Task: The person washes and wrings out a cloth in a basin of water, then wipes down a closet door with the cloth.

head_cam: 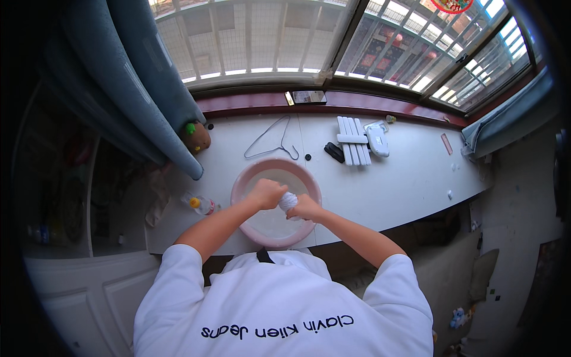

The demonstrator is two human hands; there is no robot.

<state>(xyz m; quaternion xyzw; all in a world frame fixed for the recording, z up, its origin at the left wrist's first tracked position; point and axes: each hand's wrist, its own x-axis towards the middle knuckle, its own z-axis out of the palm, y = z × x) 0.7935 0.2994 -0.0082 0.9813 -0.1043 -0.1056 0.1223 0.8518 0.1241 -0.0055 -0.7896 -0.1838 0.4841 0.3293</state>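
Observation:
A bunched, twisted white cloth (288,201) is stretched between my two hands above a pink plastic basin (238,189). My left hand (269,193) grips its upper-left end, and my right hand (305,208) grips the lower-right end. Cloudy water (270,225) lies in the basin below both hands. My fingers hide both ends of the cloth, so its full shape cannot be made out.
Behind the basin lie a wire clothes hanger (266,134) and a small black cap (308,157). A plastic bottle with a yellow cap (203,205) is to the left. White slatted object (354,149) and black case (333,152) sit right. A phone (308,97) rests on the sill.

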